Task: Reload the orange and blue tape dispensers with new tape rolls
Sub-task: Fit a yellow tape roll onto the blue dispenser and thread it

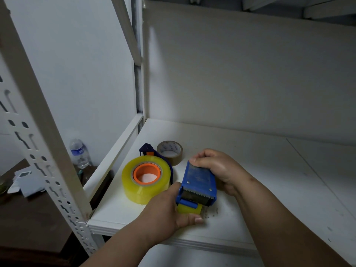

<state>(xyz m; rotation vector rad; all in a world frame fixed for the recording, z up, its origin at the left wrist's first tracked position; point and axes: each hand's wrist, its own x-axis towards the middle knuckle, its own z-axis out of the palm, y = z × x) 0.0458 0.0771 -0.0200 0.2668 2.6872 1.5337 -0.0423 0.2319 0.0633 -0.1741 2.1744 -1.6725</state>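
The blue tape dispenser [198, 182] is held just above the white shelf [260, 170], its serrated blade facing me. My right hand [215, 168] grips its far end from the right. My left hand [173, 209] holds the near end, thumb under a yellowish strip of tape [189, 208] at the roller. To the left lies a big yellow-clear tape roll [146, 180] on an orange hub [146, 172], part of a dark blue and orange dispenser [147, 149] lying flat. A brown tape roll [170, 152] stands behind it.
The shelf's slotted white upright [38, 132] rises at the left, and a white back panel [250, 74] closes the rear. Below left, a dark table [28, 209] holds a water bottle [79, 155] and white packets [27, 180]. Bare shelf surface extends to the right.
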